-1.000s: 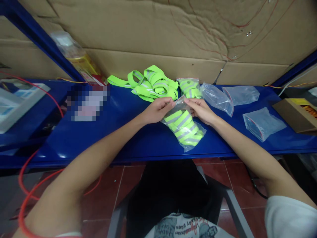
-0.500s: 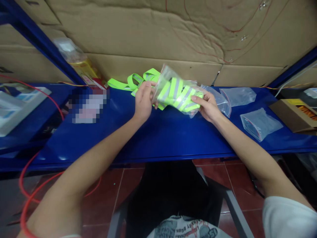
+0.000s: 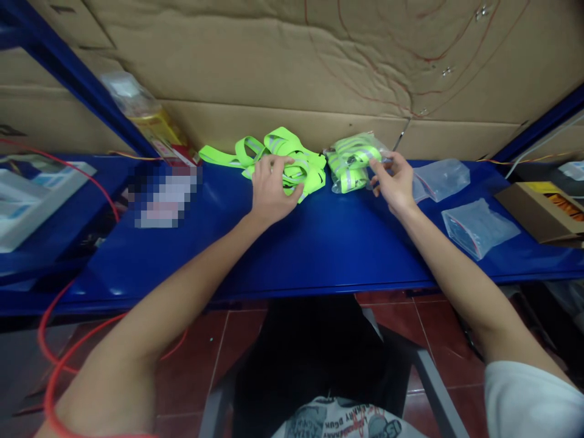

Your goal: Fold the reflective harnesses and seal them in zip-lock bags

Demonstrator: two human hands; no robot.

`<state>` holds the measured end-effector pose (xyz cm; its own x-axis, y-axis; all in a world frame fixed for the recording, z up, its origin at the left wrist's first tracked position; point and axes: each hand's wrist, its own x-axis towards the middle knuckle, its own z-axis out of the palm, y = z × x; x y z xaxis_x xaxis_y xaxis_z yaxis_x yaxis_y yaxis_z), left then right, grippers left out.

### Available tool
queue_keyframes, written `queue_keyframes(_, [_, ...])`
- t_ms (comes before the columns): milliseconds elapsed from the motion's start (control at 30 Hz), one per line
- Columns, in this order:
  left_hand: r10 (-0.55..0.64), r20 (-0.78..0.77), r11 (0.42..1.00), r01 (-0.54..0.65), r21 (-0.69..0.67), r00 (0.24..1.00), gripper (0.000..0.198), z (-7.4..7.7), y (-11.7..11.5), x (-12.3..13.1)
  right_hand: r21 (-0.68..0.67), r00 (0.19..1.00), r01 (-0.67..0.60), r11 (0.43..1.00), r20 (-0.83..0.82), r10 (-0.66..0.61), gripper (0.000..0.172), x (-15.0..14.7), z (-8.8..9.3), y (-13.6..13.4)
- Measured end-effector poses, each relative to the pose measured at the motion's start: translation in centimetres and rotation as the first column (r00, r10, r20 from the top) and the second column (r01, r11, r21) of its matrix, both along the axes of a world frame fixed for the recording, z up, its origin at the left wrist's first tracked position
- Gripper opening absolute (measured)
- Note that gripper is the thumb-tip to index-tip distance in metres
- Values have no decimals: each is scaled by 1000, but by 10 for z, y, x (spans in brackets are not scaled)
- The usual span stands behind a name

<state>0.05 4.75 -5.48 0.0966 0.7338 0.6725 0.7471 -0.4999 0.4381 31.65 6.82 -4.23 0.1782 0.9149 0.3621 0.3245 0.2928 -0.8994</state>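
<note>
On the blue work surface lies a loose heap of neon yellow-green reflective straps (image 3: 283,143) with silver-grey stripes. My left hand (image 3: 274,190) rests over the heap's near side, fingers spread and curved onto the straps. To the right, a clear zip bag packed with the same straps (image 3: 349,163) lies against the cardboard at the back; whether more than one bag is stacked there I cannot tell. My right hand (image 3: 395,181) is closed at that bag's right edge, thumb on the plastic and other fingers partly hidden.
Flat clear zip bags (image 3: 441,179) lie right of my right hand, with another bag (image 3: 481,228) nearer the front. An open cardboard box (image 3: 542,210) stands far right. A yellow-labelled bottle (image 3: 150,121) stands back left. A red hose (image 3: 45,340) hangs at the left.
The bag of straps, earlier held up between both hands, is now down at the back right by my right hand. My left hand has let go of it and come onto the loose straps.
</note>
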Motion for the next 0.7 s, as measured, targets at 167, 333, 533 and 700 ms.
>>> queue_keyframes(167, [4, -46, 1000, -4, -1, 999, 83, 2, -6, 3, 168, 930, 97, 981, 336, -150, 68, 13, 13, -4])
queue_keyframes(333, [-34, -116, 998, 27, -58, 993, 97, 2, 1, -5, 199, 796, 38, 979, 587, -150, 45, 17, 27, -16])
queue_keyframes(533, [-64, -49, 997, 61, -56, 997, 103, 2, 12, -13, 462, 714, 64, 885, 598, -364, 50, 6, 34, -32])
queue_keyframes(700, [-22, -79, 998, 18, -56, 997, 74, 6, 19, -8, 470, 679, -205, 859, 700, -222, 33, -32, 28, -56])
